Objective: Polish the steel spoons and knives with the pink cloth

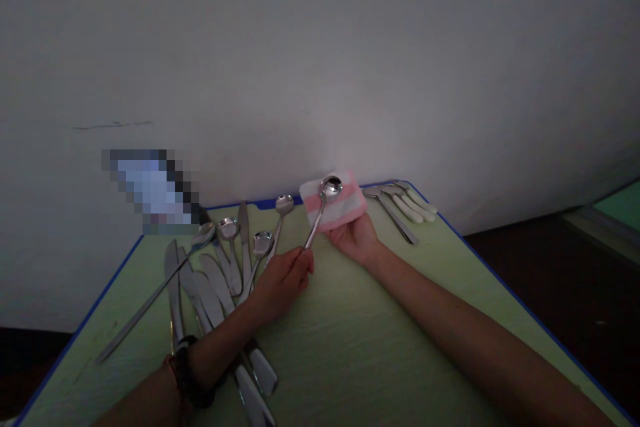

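Note:
My left hand (283, 280) is closed around the handle of a shiny metal spoon (320, 207), its bowl raised toward the far side of the table. Behind that bowl, my right hand (356, 235) holds up a pink and white striped cloth (353, 203) from below. The spoon's bowl lies over the cloth, apparently against it. Several knives (215, 307) and spoons (229, 230) lie loosely spread beneath and left of my left forearm. Just right of the cloth rests another spoon (395, 217).
White-handled cutlery (407, 205) lies at the table's far right corner. A blurred-out device (150, 190) stands at the far left corner. The green table (380, 347) has a blue edge and meets a plain wall (320, 67) at the back.

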A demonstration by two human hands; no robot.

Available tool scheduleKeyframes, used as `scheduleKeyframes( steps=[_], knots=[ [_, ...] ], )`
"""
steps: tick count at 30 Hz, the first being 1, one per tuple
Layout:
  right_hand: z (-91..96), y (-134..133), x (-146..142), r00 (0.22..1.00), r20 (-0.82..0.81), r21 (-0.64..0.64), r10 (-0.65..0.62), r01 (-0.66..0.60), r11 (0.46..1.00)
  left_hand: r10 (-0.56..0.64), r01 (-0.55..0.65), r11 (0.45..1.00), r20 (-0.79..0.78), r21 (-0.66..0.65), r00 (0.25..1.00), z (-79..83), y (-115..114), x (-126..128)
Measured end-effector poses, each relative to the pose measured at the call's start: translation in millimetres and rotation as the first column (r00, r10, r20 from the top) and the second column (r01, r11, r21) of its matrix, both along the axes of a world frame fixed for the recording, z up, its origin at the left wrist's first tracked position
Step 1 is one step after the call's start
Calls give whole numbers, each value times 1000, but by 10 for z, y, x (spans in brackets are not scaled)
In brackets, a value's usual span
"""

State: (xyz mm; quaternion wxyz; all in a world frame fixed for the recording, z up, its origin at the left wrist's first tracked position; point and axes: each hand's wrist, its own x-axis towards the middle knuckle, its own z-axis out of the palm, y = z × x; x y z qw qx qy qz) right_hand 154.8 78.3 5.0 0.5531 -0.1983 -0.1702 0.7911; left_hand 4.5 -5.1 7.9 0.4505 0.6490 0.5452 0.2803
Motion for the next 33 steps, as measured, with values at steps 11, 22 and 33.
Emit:
scheduleKeyframes(
  steps=[11, 22, 33],
  knots=[
    [7, -2, 2, 999, 37, 27, -17, 16, 1000, -22, 22, 1000, -11, 3, 1000, 8, 3, 3],
    [-25, 10, -57, 997, 55, -14, -49, 50, 999, -19, 20, 1000, 33, -8, 999, -10, -3, 0],
    [47, -62, -11, 990, 52, 41, 134, -136, 990, -74, 74, 997, -48, -1, 996, 59, -11, 17]
  ],
)
